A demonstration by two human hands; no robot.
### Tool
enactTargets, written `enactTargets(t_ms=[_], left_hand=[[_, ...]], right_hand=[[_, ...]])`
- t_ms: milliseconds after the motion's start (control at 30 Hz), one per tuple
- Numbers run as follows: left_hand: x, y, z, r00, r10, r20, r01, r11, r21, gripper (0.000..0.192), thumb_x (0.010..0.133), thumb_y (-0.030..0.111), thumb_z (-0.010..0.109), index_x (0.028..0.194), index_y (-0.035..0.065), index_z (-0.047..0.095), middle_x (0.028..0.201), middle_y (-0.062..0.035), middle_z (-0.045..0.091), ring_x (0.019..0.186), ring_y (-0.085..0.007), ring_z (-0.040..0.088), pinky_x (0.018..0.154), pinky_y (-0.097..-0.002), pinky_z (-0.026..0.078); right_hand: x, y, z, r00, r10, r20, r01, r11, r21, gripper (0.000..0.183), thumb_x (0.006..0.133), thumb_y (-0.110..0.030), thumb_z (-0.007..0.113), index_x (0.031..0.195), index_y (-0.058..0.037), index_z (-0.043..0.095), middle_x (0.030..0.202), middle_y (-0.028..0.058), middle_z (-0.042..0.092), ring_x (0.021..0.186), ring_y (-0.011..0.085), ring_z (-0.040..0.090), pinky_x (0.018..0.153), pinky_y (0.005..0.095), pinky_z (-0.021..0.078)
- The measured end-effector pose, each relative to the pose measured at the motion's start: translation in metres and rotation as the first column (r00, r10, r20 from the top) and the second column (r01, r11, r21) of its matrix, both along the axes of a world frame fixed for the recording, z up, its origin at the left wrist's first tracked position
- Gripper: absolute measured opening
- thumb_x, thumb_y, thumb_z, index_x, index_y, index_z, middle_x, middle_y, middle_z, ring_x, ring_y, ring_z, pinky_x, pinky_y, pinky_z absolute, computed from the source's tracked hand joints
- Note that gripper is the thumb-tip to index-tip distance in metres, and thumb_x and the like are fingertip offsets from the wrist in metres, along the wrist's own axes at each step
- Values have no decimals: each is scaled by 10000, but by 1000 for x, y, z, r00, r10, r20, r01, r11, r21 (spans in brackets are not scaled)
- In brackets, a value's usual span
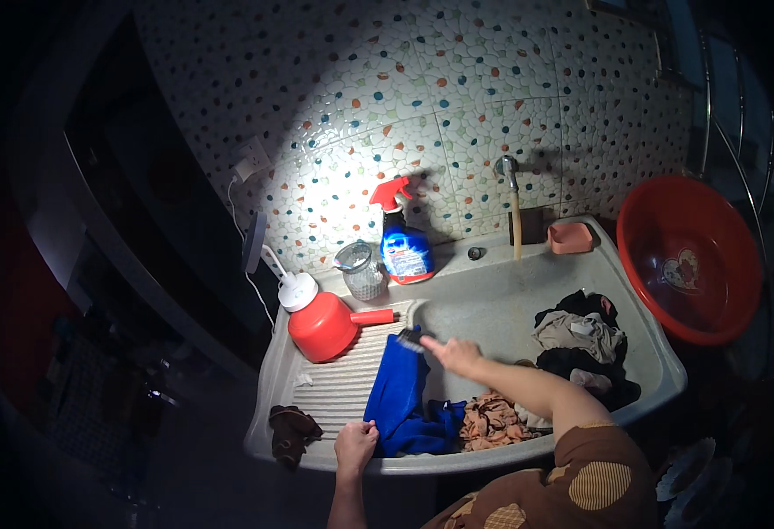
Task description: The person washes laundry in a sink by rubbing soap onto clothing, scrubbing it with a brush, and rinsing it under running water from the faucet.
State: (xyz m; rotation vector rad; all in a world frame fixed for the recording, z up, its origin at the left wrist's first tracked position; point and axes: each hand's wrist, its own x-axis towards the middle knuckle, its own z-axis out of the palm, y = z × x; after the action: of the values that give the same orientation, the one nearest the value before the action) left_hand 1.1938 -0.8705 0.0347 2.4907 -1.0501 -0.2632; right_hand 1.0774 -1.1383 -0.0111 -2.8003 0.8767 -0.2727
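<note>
A wet-looking blue garment [397, 390] lies over the ribbed washboard [334, 390] of a grey laundry sink [473, 311]. At the garment's lower left edge, my left hand [356, 442] is closed on the cloth. My right hand [456, 356] grips a scrubbing brush [411, 340], its bristles against the top end of the blue garment. An orange-brown patterned cloth [492, 423] is bunched beside the garment, under my right forearm. Dark and light clothes [582, 337] lie heaped in the basin's right part. A small brown cloth [292, 433] hangs at the sink's front left edge.
A red dipper [324, 327], white lamp [297, 291], glass cup [361, 271] and blue spray bottle [405, 248] stand along the left and back. Behind the basin are a tap [508, 166] with a hose and a pink soap dish [570, 238]. A red basin [691, 258] is at right.
</note>
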Motion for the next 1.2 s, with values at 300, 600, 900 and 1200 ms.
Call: enactTargets(t_ms=[300, 600, 900, 1200], left_hand=[[0, 6, 0, 998, -16, -59, 12, 997, -70, 495, 701, 502, 653, 951, 75, 672, 866, -158, 645, 822, -306, 631, 713, -368, 493], [0, 7, 0, 993, -115, 33, 115, 993, 25, 667, 658, 648, 593, 1013, 88, 651, 877, -190, 640, 846, -323, 623, 717, -408, 490], [-15, 8, 14, 981, -162, 103, 148, 980, 133, 535, 717, 556, 579, 929, 68, 628, 814, -180, 615, 801, -334, 615, 684, -443, 487], [-17, 0, 5, 965, -145, 220, 133, 989, 68, 293, 747, 315, 538, 926, 102, 630, 909, -192, 517, 834, -354, 572, 704, -456, 477]], right_hand=[[55, -17, -61, 789, -531, 308, -106, 376, 921, 123, 796, -128, 493, 802, -12, 531, 689, 116, 575, 468, 167, 561, 341, 278, 398], [13, -13, -48, 856, -448, 258, -273, 32, 961, 96, 782, -38, 523, 869, -37, 484, 643, 53, 514, 460, 116, 502, 340, 239, 379], [29, -7, -65, 836, -432, 339, -278, 201, 939, 205, 760, 36, 521, 936, -45, 452, 694, 61, 513, 527, 155, 566, 389, 253, 443], [20, -10, -60, 801, -510, 313, -148, 338, 929, 125, 762, 23, 532, 802, -72, 462, 592, 43, 489, 439, 146, 501, 368, 293, 427]])
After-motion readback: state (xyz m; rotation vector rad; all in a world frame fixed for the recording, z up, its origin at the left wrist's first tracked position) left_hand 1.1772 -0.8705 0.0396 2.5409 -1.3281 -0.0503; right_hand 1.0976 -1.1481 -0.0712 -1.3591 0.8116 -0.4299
